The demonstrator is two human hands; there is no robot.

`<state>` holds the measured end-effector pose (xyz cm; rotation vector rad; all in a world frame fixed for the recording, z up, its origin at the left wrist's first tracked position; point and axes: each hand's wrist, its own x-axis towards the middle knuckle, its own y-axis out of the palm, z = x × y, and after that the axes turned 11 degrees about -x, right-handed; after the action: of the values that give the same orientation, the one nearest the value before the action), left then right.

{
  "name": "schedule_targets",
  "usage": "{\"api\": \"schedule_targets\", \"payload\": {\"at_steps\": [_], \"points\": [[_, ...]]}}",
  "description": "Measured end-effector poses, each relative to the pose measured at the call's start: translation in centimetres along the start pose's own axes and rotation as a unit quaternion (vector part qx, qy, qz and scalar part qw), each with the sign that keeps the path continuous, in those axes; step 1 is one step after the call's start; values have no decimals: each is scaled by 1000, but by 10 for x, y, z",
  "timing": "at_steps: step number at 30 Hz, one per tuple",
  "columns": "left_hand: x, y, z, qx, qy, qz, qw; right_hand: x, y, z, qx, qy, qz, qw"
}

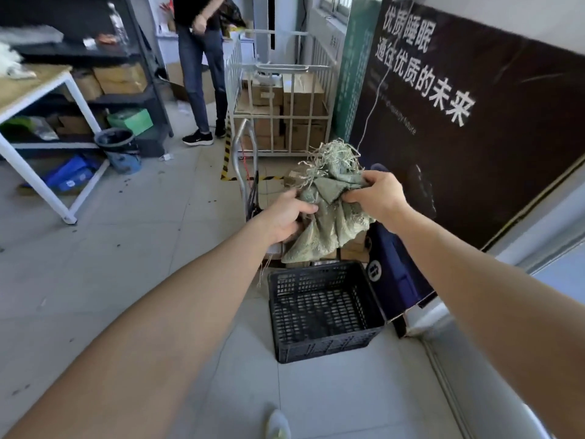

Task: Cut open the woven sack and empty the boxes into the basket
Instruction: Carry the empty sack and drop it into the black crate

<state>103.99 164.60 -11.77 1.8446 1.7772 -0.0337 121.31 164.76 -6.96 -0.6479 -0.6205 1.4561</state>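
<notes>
Crumpled pale green woven sack [329, 213] was held in the air above and just behind the black plastic lattice basket [323, 308] on the grey tiled floor [126, 248]. Left hand [285, 217] gripped the sack's left fold, fingers closed on the fabric; right hand [376, 194] pinched its upper right edge. Frayed straw-like strands [332, 153] stuck up from the cut top. Brown cardboard boxes [356, 245] showed partly behind the hanging cloth; basket interior looked bare
</notes>
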Motion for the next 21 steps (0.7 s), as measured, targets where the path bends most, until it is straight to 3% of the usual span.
{"api": "schedule_targets", "payload": {"at_steps": [11, 16, 21], "points": [[118, 37, -20, -59, 3, 30, 998, 118, -9, -27, -29, 1, -20, 999], [165, 9, 28, -86, -33, -29, 995, 160, 38, -66, -64, -7, 70, 995], [213, -45, 124, -77, -59, -118, 988, 185, 132, -142, -54, 16, 189, 980]]}}
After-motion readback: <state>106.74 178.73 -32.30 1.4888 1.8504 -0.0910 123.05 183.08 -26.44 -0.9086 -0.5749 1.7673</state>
